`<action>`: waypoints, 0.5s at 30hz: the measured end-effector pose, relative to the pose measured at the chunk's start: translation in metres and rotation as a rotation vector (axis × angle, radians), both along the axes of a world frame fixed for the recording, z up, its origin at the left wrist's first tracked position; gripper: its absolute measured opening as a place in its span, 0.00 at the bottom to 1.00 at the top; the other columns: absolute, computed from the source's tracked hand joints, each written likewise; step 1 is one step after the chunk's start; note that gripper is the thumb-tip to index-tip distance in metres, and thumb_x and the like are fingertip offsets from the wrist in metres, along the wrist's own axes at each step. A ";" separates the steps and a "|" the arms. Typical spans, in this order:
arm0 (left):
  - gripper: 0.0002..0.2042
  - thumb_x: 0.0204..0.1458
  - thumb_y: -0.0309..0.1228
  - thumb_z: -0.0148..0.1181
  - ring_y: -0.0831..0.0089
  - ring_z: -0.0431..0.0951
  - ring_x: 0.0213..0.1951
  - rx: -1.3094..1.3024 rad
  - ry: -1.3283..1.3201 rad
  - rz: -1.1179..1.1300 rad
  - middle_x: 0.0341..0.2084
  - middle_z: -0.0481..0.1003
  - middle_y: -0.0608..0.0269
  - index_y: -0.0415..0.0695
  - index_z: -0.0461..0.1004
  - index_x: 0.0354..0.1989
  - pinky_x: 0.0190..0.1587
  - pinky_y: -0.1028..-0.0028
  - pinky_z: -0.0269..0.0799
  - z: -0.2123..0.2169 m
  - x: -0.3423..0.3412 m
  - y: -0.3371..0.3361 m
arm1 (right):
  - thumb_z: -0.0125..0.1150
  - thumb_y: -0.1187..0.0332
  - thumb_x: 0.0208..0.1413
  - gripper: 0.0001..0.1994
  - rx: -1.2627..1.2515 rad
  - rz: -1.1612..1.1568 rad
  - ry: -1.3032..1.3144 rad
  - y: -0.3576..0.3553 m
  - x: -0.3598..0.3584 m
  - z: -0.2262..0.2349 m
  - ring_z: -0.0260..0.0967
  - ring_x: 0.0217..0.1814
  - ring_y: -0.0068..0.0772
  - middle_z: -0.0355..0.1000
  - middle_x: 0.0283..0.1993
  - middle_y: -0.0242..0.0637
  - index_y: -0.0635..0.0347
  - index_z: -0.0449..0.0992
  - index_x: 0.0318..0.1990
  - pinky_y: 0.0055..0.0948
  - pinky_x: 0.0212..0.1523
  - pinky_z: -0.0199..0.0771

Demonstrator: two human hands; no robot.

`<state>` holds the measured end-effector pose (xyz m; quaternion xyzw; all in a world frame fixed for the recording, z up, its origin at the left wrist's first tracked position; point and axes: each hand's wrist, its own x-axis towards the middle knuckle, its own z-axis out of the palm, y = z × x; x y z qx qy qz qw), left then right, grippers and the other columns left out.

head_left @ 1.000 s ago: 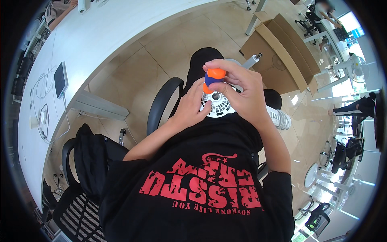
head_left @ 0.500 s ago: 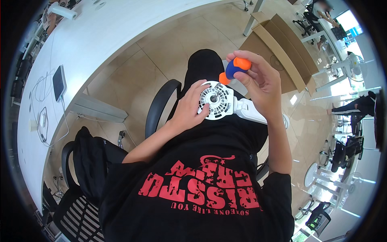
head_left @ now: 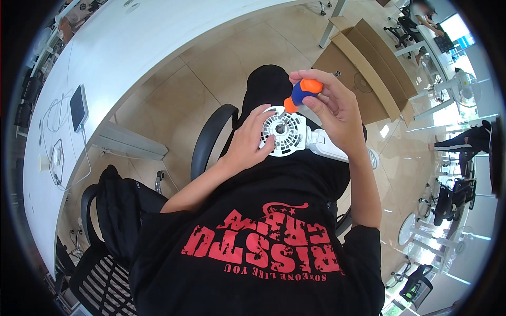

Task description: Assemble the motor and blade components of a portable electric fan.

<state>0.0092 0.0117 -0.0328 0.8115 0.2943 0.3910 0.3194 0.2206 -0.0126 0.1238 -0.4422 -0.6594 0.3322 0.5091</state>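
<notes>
A white fan body (head_left: 298, 143) with a round slotted housing and a metal shaft at its centre lies across my lap. Its white neck (head_left: 328, 146) runs right, passing beneath my right forearm. My left hand (head_left: 245, 141) grips the housing's left rim, thumb and fingers spread round it. In my right hand (head_left: 340, 110) is a screwdriver (head_left: 303, 93) with a blue and orange handle, pinched between thumb and fingers. The screwdriver slants down to the left, its tip by the housing near the shaft; whether it touches a screw cannot be made out.
A white table (head_left: 113, 63) curves along the left, bearing a phone (head_left: 79, 108) and cables. An open cardboard box (head_left: 363, 73) stands on the floor ahead right. A black armrest (head_left: 213, 138) is beside my left arm. Chairs, white fans and people are farther off.
My right hand has shifted slightly left and the screwdriver handle has tipped a little with it. My left hand and the fan body stay in place.
</notes>
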 end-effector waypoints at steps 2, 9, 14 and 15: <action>0.28 0.57 0.32 0.62 0.41 0.76 0.60 0.004 -0.001 0.001 0.67 0.67 0.43 0.41 0.66 0.67 0.56 0.55 0.78 0.000 0.000 0.000 | 0.67 0.81 0.60 0.20 0.007 -0.020 -0.003 0.000 -0.001 -0.002 0.81 0.58 0.33 0.81 0.59 0.41 0.62 0.79 0.60 0.36 0.62 0.82; 0.28 0.57 0.31 0.62 0.42 0.76 0.60 -0.003 0.001 0.007 0.67 0.67 0.43 0.41 0.66 0.67 0.56 0.56 0.78 -0.003 0.001 0.000 | 0.68 0.83 0.57 0.20 0.104 -0.112 -0.061 -0.001 -0.011 -0.007 0.83 0.54 0.33 0.83 0.55 0.42 0.63 0.80 0.58 0.35 0.59 0.84; 0.28 0.57 0.31 0.62 0.42 0.76 0.60 -0.028 0.006 -0.004 0.67 0.67 0.43 0.41 0.66 0.67 0.55 0.56 0.78 0.001 0.000 -0.002 | 0.68 0.83 0.58 0.20 0.124 -0.142 -0.053 -0.004 -0.013 -0.009 0.83 0.55 0.34 0.83 0.56 0.43 0.64 0.80 0.58 0.35 0.60 0.84; 0.28 0.57 0.31 0.62 0.42 0.76 0.60 -0.022 0.003 -0.002 0.67 0.67 0.43 0.40 0.66 0.67 0.55 0.56 0.78 0.001 0.000 -0.002 | 0.67 0.83 0.58 0.20 0.111 -0.133 -0.042 -0.005 -0.012 -0.007 0.83 0.56 0.34 0.83 0.56 0.42 0.64 0.80 0.58 0.36 0.60 0.84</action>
